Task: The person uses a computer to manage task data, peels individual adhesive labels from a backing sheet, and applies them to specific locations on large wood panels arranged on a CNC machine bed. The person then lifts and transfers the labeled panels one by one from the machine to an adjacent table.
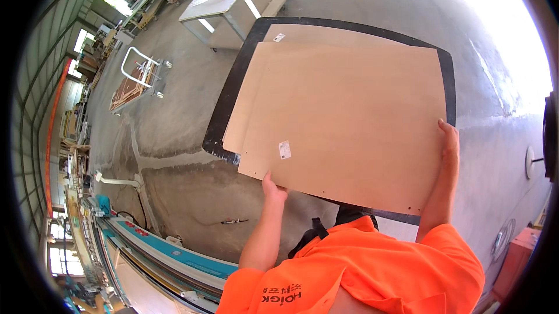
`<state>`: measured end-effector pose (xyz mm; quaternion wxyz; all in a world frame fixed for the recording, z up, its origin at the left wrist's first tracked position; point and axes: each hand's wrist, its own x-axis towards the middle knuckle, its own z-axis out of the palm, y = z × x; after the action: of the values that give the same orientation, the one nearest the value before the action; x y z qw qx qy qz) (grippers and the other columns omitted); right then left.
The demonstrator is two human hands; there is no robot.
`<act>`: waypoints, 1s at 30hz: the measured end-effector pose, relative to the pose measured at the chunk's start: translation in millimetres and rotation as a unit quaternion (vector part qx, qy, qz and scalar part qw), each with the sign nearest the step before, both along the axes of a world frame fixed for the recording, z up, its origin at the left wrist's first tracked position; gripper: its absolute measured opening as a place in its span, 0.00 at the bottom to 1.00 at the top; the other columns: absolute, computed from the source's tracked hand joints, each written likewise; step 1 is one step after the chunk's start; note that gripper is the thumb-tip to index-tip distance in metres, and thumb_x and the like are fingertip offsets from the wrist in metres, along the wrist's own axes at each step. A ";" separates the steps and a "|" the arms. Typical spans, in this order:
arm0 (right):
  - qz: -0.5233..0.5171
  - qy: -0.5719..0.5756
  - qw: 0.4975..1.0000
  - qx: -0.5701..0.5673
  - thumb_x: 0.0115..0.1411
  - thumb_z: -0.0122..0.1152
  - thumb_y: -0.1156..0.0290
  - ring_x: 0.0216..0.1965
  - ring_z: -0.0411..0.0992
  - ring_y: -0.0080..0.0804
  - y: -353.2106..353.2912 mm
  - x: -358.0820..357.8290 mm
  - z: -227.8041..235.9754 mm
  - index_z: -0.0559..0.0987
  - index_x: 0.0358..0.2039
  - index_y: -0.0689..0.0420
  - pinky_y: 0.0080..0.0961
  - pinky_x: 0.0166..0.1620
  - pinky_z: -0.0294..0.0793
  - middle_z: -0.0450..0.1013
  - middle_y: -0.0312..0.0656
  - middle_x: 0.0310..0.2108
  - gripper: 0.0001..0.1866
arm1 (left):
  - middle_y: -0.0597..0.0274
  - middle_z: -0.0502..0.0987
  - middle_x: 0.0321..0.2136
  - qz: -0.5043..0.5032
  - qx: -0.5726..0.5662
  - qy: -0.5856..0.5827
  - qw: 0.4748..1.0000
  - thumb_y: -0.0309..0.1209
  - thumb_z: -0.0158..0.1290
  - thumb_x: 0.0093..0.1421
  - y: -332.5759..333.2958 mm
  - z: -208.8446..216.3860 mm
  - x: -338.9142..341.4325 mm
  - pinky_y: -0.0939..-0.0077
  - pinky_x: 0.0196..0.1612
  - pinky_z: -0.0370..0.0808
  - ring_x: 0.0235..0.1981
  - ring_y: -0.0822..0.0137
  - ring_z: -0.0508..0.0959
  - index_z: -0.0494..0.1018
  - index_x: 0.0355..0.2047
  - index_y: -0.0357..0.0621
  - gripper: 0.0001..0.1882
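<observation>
A large light-brown wooden panel (343,116) with a white label and small holes along its near edge lies over at least one more panel (326,32), whose far and left margins show. Both rest on a black board (233,90) with rounded corners. My left hand (275,189) grips the top panel's near edge, thumb on top and fingers hidden beneath. On the right edge, my right hand (448,139) is closed with its thumb upon the surface; its other fingers are mostly out of sight.
Beyond the board stands a white-topped metal table (215,5). To the left is a trolley (137,84) with a white handle, loaded with boards. A long machine with a teal rail (174,254) runs along the lower left. At right sits a reddish box (515,261).
</observation>
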<state>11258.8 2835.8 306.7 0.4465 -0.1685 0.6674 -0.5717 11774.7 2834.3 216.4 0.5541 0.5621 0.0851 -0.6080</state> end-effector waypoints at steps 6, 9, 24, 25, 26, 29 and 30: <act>-0.035 0.016 0.999 -0.011 0.54 0.55 0.66 0.31 0.72 0.29 -24.6 -0.1 -14.0 0.76 0.34 0.68 0.24 0.36 0.69 0.74 0.43 0.30 0.16 | 0.55 0.73 0.42 -0.046 0.030 0.005 0.998 0.49 0.41 0.59 -28.7 -14.2 0.9 0.64 0.42 0.74 0.42 0.59 0.75 0.67 0.47 0.40 0.26; -0.021 0.064 0.996 0.062 0.53 0.57 0.64 0.33 0.72 0.29 -17.4 -3.9 -36.1 0.75 0.38 0.69 0.23 0.38 0.69 0.74 0.45 0.33 0.19 | 0.51 0.73 0.41 -0.311 0.187 -0.113 0.925 0.57 0.45 0.55 -25.2 -15.1 29.0 0.60 0.43 0.72 0.41 0.57 0.75 0.66 0.48 0.39 0.33; -0.067 0.321 0.891 0.313 0.47 0.60 0.57 0.40 0.73 0.39 88.0 -30.8 -192.6 0.76 0.40 0.65 0.29 0.45 0.68 0.75 0.49 0.36 0.25 | 0.60 0.74 0.37 -0.168 0.096 -0.099 0.976 0.46 0.51 0.57 -30.4 -83.6 23.9 0.65 0.38 0.72 0.36 0.62 0.74 0.68 0.45 0.43 0.22; -0.075 0.311 0.896 0.307 0.47 0.60 0.57 0.40 0.73 0.40 82.8 -26.6 -185.8 0.76 0.39 0.65 0.29 0.44 0.69 0.75 0.49 0.36 0.25 | 0.60 0.74 0.37 -0.170 0.091 -0.103 0.976 0.46 0.51 0.57 -30.6 -85.2 24.8 0.64 0.38 0.73 0.36 0.61 0.75 0.68 0.44 0.42 0.23; -0.084 0.301 0.901 0.301 0.46 0.60 0.57 0.39 0.73 0.40 83.3 -24.7 -182.1 0.76 0.39 0.65 0.29 0.44 0.69 0.75 0.50 0.36 0.25 | 0.59 0.74 0.37 -0.174 0.086 -0.106 0.975 0.47 0.51 0.57 -32.0 -81.5 23.8 0.64 0.37 0.73 0.36 0.61 0.75 0.68 0.44 0.42 0.23; -0.075 0.269 0.911 0.303 0.45 0.61 0.59 0.39 0.73 0.37 89.6 -20.8 -177.2 0.77 0.39 0.65 0.29 0.43 0.69 0.75 0.47 0.36 0.24 | 0.57 0.74 0.36 -0.243 0.124 -0.138 0.952 0.48 0.50 0.58 -48.3 -66.5 23.8 0.63 0.37 0.74 0.35 0.61 0.76 0.68 0.44 0.41 0.24; -0.078 0.255 0.916 0.299 0.45 0.61 0.59 0.38 0.73 0.36 88.7 -19.6 -175.9 0.77 0.39 0.65 0.28 0.43 0.69 0.75 0.47 0.36 0.24 | 0.57 0.74 0.36 -0.272 0.144 -0.152 0.939 0.49 0.50 0.58 -56.1 -59.8 23.9 0.63 0.38 0.74 0.35 0.61 0.76 0.68 0.44 0.41 0.25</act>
<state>11239.2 2924.5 130.8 0.2448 -0.1150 0.9093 -0.3162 11798.6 2778.3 156.6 0.2875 0.7235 -0.0700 -0.6237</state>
